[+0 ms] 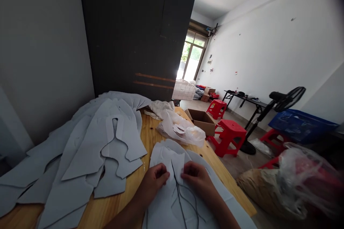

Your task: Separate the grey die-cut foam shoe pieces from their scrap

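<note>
On the near part of the wooden table lies a stack of pale grey-white cut sheets [178, 200], with dark curved lines or gaps running down its middle. My left hand [156, 182] is closed in a pinch at the left side of the top sheet. Across the dark line, my right hand [197, 176] pinches the same sheet's right side between thumb and fingers. The material could be fabric, paper or thin foam; I cannot tell which. To the left, a large spread pile of similar cut pieces [88, 143] overlaps, several with curved notches.
A thin white plastic bag [182, 128] and a crumpled cream cloth [162, 109] lie farther up the wooden table [107, 211]. Beyond its right edge are a cardboard box [201, 121], a red stool [229, 134], a black standing fan [282, 103] and a bulging sack [263, 186]. A dark panel [129, 35] stands behind.
</note>
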The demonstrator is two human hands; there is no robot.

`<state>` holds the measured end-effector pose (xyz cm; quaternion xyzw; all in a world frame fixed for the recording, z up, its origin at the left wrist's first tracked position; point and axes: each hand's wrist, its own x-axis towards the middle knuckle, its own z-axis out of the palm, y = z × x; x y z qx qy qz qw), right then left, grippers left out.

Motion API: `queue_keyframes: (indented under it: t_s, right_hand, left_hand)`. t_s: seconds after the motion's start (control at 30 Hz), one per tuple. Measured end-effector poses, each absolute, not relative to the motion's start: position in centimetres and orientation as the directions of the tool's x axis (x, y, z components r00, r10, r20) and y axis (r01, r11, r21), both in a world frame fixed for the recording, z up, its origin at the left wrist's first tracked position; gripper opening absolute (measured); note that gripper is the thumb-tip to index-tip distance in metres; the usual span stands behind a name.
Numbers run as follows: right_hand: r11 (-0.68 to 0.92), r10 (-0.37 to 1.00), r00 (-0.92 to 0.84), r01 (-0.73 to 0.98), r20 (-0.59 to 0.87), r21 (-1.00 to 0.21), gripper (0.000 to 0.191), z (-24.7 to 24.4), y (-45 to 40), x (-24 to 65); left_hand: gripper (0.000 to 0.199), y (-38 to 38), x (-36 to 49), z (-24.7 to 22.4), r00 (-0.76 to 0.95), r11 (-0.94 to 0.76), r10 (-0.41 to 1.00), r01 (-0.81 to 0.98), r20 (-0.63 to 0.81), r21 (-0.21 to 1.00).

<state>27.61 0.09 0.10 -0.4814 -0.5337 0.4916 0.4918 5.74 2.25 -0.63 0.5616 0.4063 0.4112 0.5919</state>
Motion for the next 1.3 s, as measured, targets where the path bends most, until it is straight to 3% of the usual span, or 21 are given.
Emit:
queue_keyframes:
  t_s: [0.47, 1.3]
  right_hand:
    - [0.08, 0.997, -0.023, 0.238, 0.077, -0.968, 0.015, 1.1, -0.6, 26.9]
    - [0.126, 0.992, -0.035, 0.471, 0.125, -0.873, 0.016, 0.9, -0.9, 26.5]
  left_hand:
    - [0.028, 1.8, 5.6, -0.2, 0.343, 0.017, 0.939, -0.014, -0.011, 1.0]
    - [0.023, 1.5, 5.5, 0.1, 0.344, -0.02, 0.939, 0.038, 0.006, 0.999]
